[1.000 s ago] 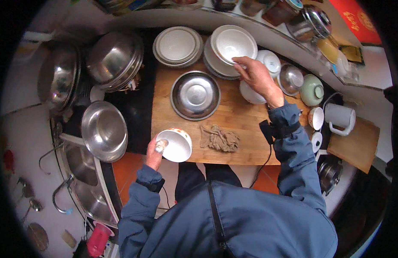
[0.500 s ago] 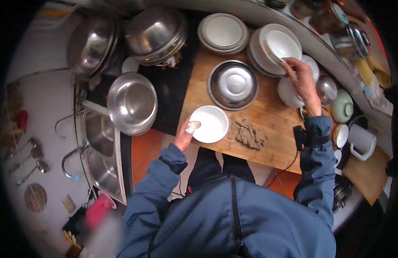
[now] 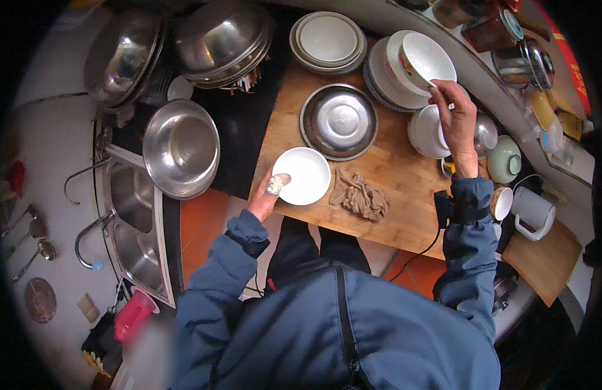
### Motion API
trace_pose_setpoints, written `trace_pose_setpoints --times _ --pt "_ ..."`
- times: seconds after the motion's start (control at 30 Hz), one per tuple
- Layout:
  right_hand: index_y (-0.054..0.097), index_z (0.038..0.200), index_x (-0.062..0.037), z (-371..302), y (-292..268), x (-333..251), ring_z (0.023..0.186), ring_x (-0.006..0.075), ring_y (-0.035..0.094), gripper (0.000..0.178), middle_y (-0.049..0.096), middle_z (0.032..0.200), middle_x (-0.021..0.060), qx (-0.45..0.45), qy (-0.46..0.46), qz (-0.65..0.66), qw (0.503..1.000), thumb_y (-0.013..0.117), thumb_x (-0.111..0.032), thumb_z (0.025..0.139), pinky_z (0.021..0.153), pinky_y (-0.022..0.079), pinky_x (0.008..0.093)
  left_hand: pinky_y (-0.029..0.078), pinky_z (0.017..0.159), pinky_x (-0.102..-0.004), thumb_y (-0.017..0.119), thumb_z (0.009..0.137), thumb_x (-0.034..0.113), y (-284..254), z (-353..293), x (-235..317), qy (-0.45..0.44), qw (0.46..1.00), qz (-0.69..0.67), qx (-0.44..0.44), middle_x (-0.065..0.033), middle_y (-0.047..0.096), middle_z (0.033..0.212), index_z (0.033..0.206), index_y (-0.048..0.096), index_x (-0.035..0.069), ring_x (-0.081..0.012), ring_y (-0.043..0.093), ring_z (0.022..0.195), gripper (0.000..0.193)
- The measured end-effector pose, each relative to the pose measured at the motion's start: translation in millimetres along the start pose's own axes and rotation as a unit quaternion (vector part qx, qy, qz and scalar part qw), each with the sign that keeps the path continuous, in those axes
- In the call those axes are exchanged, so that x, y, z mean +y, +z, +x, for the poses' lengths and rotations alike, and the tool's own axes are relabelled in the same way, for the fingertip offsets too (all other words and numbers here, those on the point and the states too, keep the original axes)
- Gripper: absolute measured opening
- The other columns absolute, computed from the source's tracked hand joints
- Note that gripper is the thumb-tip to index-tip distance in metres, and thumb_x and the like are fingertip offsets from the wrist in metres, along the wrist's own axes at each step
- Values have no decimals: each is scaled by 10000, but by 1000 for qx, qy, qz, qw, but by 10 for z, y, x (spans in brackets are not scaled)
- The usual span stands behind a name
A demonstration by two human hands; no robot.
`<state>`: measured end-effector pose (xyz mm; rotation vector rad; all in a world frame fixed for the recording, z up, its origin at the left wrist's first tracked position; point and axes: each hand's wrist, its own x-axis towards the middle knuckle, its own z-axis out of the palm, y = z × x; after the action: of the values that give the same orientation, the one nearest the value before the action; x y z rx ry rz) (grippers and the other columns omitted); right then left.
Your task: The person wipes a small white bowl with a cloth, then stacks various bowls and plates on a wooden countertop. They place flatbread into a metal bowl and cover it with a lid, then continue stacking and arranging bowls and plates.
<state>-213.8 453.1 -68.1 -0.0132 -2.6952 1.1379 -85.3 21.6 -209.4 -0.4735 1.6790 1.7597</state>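
My left hand (image 3: 264, 196) grips the near left rim of a white bowl (image 3: 303, 174) at the front edge of the wooden board (image 3: 405, 221). The thumb bears a pale wrapping or smear. At the far right, my right hand (image 3: 458, 120) is closed on the rim of another white bowl (image 3: 431, 60), with fingers and thumb pinched together. That bowl tilts above a stack of white bowls and plates (image 3: 377, 77), and a coloured pattern shows on its outer side. Beside my left hand's bowl lies a crumpled brown cloth (image 3: 362, 197). A shallow steel bowl (image 3: 340, 120) stands behind it.
Stacked white plates (image 3: 327, 39) stand at the back. Steel basins (image 3: 182, 149) and a double sink (image 3: 133, 195) are to the left. Cups, a green bowl (image 3: 504, 159) and a white jug (image 3: 534, 211) crowd the right. Jars (image 3: 496, 31) line the ledge behind.
The bowl in my right hand has risen and tilted from its stack, so its patterned side shows. The whole view has shifted slightly. My left hand keeps its grip.
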Motion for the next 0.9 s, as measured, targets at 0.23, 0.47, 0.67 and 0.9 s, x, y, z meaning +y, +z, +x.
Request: trace_pose_setpoints --times 0.23,0.47,0.67,0.9 --pt "726 1117 -43 -475 59 -618 985 251 717 342 733 1092 109 -122 -131 48 983 708 116 815 849 568 324 351 1156 -340 711 976 412 -5 -60 35 5 999 -31 -6 -100 520 1451 1568 365 27 -187 480 1340 786" --pt "697 1115 -66 -1235 710 -874 950 332 689 310 697 1066 102 -261 -160 143 941 745 6 817 782 565 414 450 1110 -382 573 973 560 131 -33 242 -64 996 -57 -22 -124 568 1442 1518 464 26 -236 568 1303 770" --pt "693 1098 -85 -1533 989 -812 938 323 676 273 692 1094 85 -297 -160 133 932 726 -21 835 766 542 428 490 1076 -387 555 964 582 148 -64 291 -92 990 -105 0 -92 620 1398 1470 541 58 -227 619 1236 728" --pt "704 1119 -71 -1600 1113 -791 955 336 696 292 704 1075 116 -287 -155 126 937 732 18 842 805 568 414 568 949 -414 534 975 586 76 14 44 -93 984 -148 -21 -108 643 1330 1370 597 58 -226 634 1201 662"
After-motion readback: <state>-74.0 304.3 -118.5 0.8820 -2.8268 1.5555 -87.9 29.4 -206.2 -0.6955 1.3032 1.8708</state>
